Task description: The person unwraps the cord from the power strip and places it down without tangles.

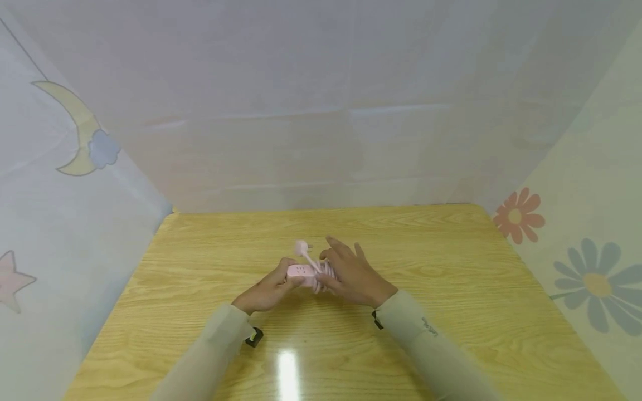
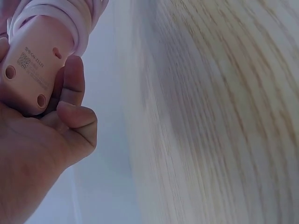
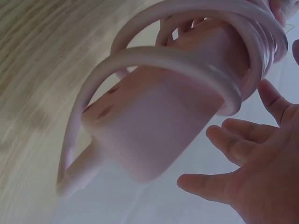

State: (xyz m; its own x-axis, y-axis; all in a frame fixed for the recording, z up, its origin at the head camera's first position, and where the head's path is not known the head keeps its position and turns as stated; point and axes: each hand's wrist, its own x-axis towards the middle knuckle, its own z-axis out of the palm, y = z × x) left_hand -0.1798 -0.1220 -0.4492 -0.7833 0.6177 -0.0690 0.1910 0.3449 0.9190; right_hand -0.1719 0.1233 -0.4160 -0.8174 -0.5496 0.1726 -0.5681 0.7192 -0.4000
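Note:
A pink power strip [image 1: 300, 271] is held above the table, its own pale pink cord [image 1: 325, 269] wound in several loops round its right part. My left hand [image 1: 271, 285] grips the left end, thumb over the socket face. The left wrist view shows the strip's printed underside [image 2: 35, 70] and curled fingers beside it. My right hand [image 1: 353, 277] holds the wound cord, thumb across the near side of the loops. Its outer fingers [image 3: 205, 185] stand spread away from the strip in the right wrist view. The plug [image 1: 301, 248] sticks up beyond the strip, prongs pointing right.
The wood-grain table [image 1: 210, 245] spreads below both hands. Pale cloth walls enclose it: a back wall [image 1: 311, 156], a left one with a moon [image 1: 82, 125], a right one with flowers [image 1: 597, 284]. Black wrist straps [image 1: 254, 337] show at the cuffs.

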